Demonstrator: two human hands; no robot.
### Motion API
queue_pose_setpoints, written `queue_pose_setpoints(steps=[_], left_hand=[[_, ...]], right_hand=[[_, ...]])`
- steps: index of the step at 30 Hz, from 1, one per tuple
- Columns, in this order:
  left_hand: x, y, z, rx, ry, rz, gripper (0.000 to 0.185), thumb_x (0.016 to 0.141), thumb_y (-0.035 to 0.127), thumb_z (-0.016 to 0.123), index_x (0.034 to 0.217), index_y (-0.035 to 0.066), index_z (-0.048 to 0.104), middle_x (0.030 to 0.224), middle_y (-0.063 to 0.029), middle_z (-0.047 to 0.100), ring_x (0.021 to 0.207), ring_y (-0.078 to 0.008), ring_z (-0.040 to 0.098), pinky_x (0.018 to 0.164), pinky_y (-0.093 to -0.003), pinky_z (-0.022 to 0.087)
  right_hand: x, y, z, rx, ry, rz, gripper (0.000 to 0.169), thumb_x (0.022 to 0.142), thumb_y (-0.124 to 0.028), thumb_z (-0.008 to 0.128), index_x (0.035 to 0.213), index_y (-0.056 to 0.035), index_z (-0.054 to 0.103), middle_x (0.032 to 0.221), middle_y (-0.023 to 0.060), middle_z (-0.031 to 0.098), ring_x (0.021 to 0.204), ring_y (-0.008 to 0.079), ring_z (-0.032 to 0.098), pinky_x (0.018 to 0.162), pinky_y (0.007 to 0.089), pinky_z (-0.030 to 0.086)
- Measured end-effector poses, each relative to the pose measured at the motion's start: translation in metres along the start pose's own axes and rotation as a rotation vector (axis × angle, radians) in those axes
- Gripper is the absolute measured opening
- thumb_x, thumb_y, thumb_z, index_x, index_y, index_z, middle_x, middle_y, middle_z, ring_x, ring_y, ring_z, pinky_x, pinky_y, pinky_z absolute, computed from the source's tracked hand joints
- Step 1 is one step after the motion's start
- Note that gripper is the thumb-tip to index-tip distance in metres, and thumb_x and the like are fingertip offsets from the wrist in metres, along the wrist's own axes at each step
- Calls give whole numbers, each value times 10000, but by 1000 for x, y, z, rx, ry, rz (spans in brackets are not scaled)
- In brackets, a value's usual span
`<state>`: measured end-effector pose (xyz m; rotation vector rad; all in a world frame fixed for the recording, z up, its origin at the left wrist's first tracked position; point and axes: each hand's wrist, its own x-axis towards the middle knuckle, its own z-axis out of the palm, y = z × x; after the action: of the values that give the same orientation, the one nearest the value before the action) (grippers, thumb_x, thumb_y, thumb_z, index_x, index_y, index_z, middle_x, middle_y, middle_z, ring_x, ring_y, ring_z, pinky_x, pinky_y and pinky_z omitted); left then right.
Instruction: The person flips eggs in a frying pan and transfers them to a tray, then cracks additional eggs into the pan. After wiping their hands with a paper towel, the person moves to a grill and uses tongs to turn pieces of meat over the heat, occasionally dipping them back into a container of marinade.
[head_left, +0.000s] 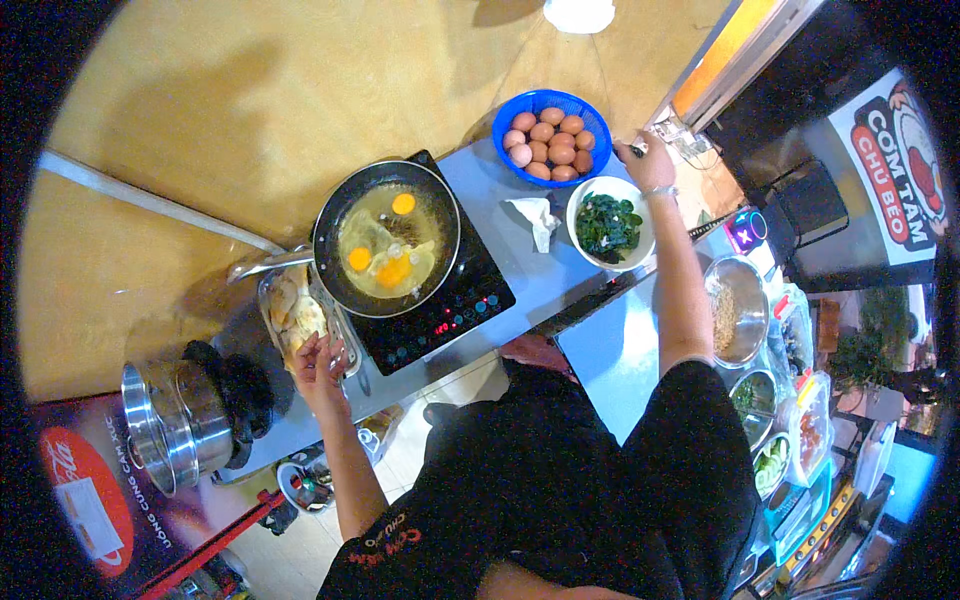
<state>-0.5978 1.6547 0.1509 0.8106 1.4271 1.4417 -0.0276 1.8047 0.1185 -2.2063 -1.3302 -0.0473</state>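
My left hand (320, 364) is over the near end of a clear tray (352, 352) of fried eggs (304, 311), fingers loosely curled and apart, with nothing visible in them. Beyond a blue plastic basket (501, 154) of brown eggs (561, 140), my right hand (651, 163) reaches out at the counter's right end. A small dark spot shows between its fingers; whether that is a held object is unclear. Several eggs with whole or broken yolks (403, 203) cook in oil in a black frying pan (454, 247), which sits on an induction cooktop (480, 281) with lit red digits.
A white bowl (576, 244) of chopped greens (607, 225) and a crumpled tissue (535, 219) lie right of the cooktop. Steel pots (176, 427) stand at far left. The pan's handle (270, 264) points left. Steel bowls (739, 311) and food containers line the right side.
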Motion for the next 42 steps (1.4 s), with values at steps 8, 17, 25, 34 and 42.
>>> queue_pose_setpoints(steps=[8,17,25,34,42], left_hand=[[-40,10,42,49,-129,-48,253,862,106,617,1088,27,534,1008,-91,588,850,-175,621,734,-288,533],[-67,-9,15,69,-303,-94,272,866,149,613,1104,49,528,1020,-83,590,873,-184,615,754,-315,521],[-69,-1,13,112,-354,-119,267,854,127,627,1102,68,547,1011,-47,612,863,-140,613,714,-253,501],[-73,-10,13,164,-279,-165,272,858,193,620,1100,81,564,1002,-30,622,806,-113,588,653,-234,455],[-77,-3,26,124,-244,-227,265,862,204,610,1097,86,577,1004,-23,620,803,-103,581,658,-224,447]], right_hand=[[-144,-107,89,-261,-388,-474,200,803,-64,493,973,-42,596,954,192,602,833,327,625,741,432,513],[-181,-97,94,160,-341,-409,129,703,-34,574,817,-63,628,782,181,623,761,356,608,704,433,501],[-154,-109,90,102,-486,-474,137,732,-181,606,817,-115,692,830,154,659,793,343,625,727,425,502],[31,-133,10,856,-950,93,456,858,-464,528,995,-38,621,991,151,641,860,245,616,720,322,501],[88,-171,-62,1819,-326,196,396,903,-290,541,1133,33,522,1043,184,609,949,288,612,790,385,535]])
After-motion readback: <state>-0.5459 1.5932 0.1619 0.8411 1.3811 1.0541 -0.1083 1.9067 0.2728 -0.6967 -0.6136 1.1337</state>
